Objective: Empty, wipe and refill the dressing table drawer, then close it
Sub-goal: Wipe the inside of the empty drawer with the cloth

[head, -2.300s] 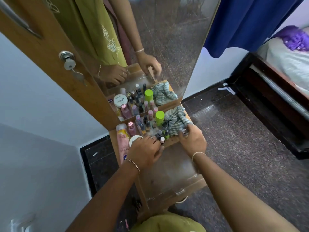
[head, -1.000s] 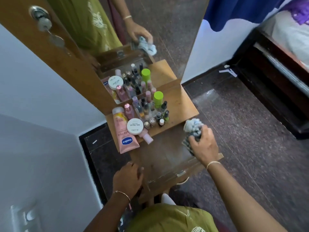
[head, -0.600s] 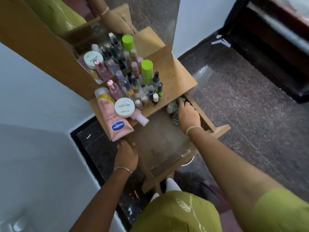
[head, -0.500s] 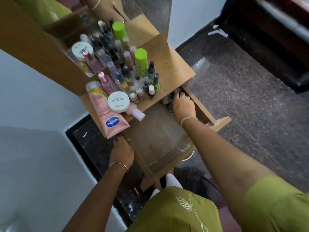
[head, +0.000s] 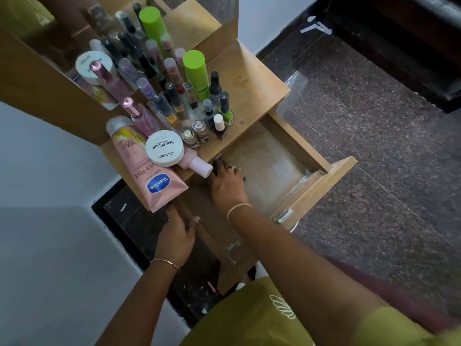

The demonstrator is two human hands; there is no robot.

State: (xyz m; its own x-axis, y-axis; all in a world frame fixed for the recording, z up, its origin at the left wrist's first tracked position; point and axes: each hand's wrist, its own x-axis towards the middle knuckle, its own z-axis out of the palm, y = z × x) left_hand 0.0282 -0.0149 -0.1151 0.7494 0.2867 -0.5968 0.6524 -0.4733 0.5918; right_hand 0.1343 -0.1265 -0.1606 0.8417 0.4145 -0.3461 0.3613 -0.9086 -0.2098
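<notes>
Inside the open drawer [head: 282,168], at its back left corner under the desk [head: 252,81] edge, the right hand [head: 225,186] presses down, grip clenched on a cloth [head: 217,161] (barely visible beneath the fingers). The left hand [head: 178,233] rests flat, grip released, against the drawer's left side. Bottles and a Vaseline tube [head: 149,168] crowd the desk top.

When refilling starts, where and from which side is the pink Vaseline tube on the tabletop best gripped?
Probably across the flat, wide crimped end of the Vaseline tube, which juts past the front edge of the tabletop toward the person. Coming from the front, the fingers can pinch it top and bottom. A white jar sits on its middle, so it should be lifted off first.
</notes>
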